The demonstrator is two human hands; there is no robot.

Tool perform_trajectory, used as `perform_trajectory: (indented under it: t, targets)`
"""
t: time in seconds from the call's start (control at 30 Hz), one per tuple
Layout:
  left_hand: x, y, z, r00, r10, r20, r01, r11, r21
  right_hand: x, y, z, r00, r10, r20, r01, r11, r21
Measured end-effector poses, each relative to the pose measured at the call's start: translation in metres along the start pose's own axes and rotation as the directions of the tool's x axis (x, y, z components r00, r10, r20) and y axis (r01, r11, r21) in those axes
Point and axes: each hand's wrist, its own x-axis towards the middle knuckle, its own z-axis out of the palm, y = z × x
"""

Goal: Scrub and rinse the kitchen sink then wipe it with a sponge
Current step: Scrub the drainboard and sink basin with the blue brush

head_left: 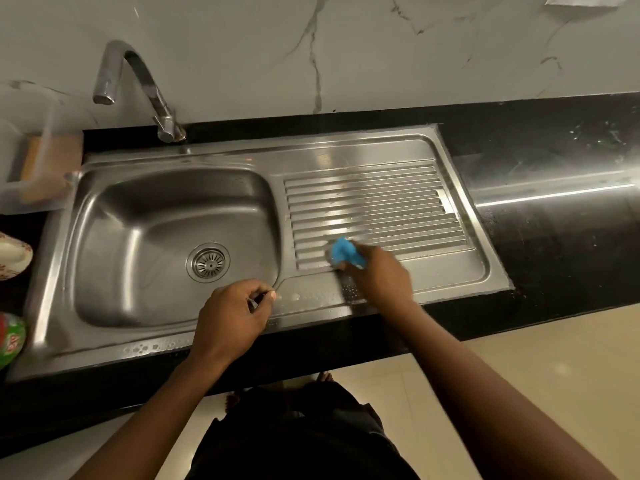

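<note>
Now one sponge (346,251) gripped by right hand (381,277) (atop one sink (460,271)); left hand (228,315) fingers (258,293) curled, empty.

The black countertop (554,237) meets a white veined wall (381,64). At rear left, a clear container (20,188) holds a brown block (52,157). A patterned dish (12,256) and a green bottle (10,341) are cut off at the left edge. The floor (519,358) has beige tiles.

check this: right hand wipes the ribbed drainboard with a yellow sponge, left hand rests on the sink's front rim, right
Wrong colour: the sponge is blue, not yellow. The head view shows the right hand pressing it on the ribbed drainboard, left hand on the sink's front rim.
</note>
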Motion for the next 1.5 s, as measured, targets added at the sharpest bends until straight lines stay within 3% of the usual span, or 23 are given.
perform_trajectory:
  t: [0.13, 0.23, 0.37, 0.5, 0.57, 0.8, 1.0, 1.1, 1.23, 1.37, 1.5]
  targets:
    - [-0.002, -0.006, -0.007, 1.0, -0.002, -0.002, 0.002, 1.0, -0.008, 0.003, 0.04, -0.036, 0.987, 0.129, -0.099, -0.122, 0.99, 0.073]
    - [-0.003, -0.011, -0.011, 1.0, -0.007, -0.009, 0.007, 1.0, -0.01, 0.001, 0.029, -0.027, 0.979, 0.172, -0.105, -0.16, 0.981, 0.114]
    - [-0.002, -0.013, -0.014, 1.0, 0.002, 0.006, -0.002, 1.0, 0.003, -0.01, -0.027, 0.014, 0.997, 0.065, -0.035, -0.06, 0.991, 0.122]
    - [0.001, -0.011, -0.014, 1.0, -0.008, 0.002, 0.008, 1.0, 0.007, -0.02, -0.082, 0.051, 0.994, -0.092, 0.06, 0.092, 0.996, 0.001]
    - [0.002, -0.009, -0.015, 1.0, -0.007, 0.001, 0.007, 1.0, 0.016, -0.019, -0.084, 0.053, 0.992, -0.102, 0.074, 0.104, 0.995, -0.014]
    - [0.004, -0.008, -0.014, 1.0, -0.008, 0.02, 0.008, 1.0, 0.006, 0.006, 0.01, -0.007, 0.996, 0.086, -0.039, -0.082, 0.994, 0.077]
    - [0.003, -0.002, -0.006, 1.0, -0.001, 0.018, 0.001, 1.0, -0.01, 0.023, 0.067, -0.055, 0.948, 0.255, -0.189, -0.23, 0.962, 0.147]
    - [0.003, 0.0, -0.005, 1.0, -0.001, 0.009, 0.001, 1.0, -0.012, 0.022, 0.036, -0.033, 0.963, 0.206, -0.175, -0.182, 0.973, 0.142]
    - [0.004, 0.003, -0.003, 1.0, -0.003, -0.003, 0.003, 1.0, -0.001, 0.012, -0.034, 0.015, 0.999, 0.035, -0.039, -0.028, 0.985, 0.169]
    - [0.006, 0.006, -0.002, 1.0, -0.01, -0.009, 0.01, 1.0, 0.021, 0.008, -0.085, 0.047, 0.988, -0.15, 0.033, 0.15, 0.989, 0.013]
    - [0.01, 0.01, -0.003, 1.0, 0.002, -0.017, -0.002, 0.999, 0.035, 0.015, -0.058, 0.031, 0.996, -0.087, 0.022, 0.087, 0.996, 0.03]
